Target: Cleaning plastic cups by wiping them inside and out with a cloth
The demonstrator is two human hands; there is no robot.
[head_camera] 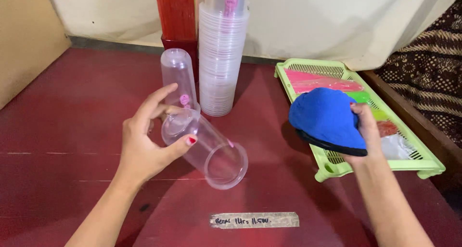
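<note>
Left hand has its fingers curled round the closed end of a clear plastic cup, thumb pressed on one side and forefinger lifted off above it; the cup is tipped on its side in the air over the worktop, open mouth pointing down and toward the right. Right hand is bunched tight on a blue cloth with a dark edge, holding it up above the near end of a pale green slotted tray, well apart from the cup.

Just behind the held cup stands another clear cup, upside down, and beside that a tall stack of clear cups with a red box behind it against the wall. The tray holds pink, green and red packets and a clear bag. A strip of tape lies on the red worktop near the front edge.

To my eye the grip on the cup is light and sits only at its base, so the thin wall could buckle or the cup slip out if it is pushed against. The left elbow or the cup could also knock the upturned cup or nudge the tall stack, which looks ready to topple.
</note>
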